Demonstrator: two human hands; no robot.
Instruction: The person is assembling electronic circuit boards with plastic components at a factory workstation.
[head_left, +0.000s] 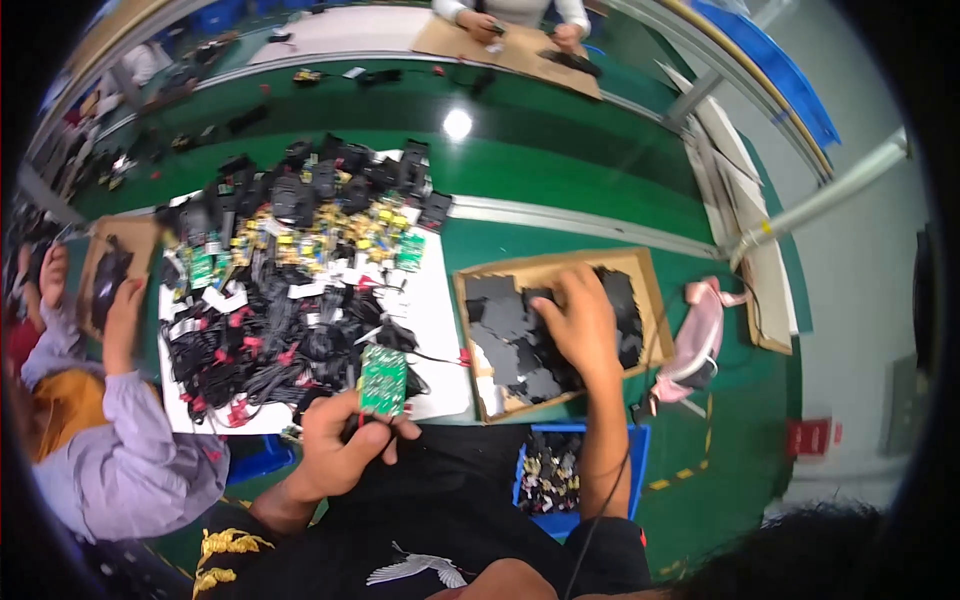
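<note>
My left hand [345, 440] holds a green circuit board [383, 381] up by its lower end, thumb and fingers closed on it. The board's face with solder points is turned up. My right hand [580, 318] reaches into a shallow cardboard box [655, 312] of dark grey and black flat pieces [500, 325]. Its fingers bend down among the pieces; the fingertips are partly hidden, so I cannot tell whether one is gripped. Left of the box, a large heap of black cables [290, 345] with circuit boards and black plastic housings [293, 200] covers a white sheet [440, 375].
A blue bin [632, 470] of small parts stands below the table edge by my right forearm. A pink pouch [695, 335] lies right of the box. A co-worker in a lilac sleeve [130, 440] sits at left; another person's hands [568, 37] work across the table.
</note>
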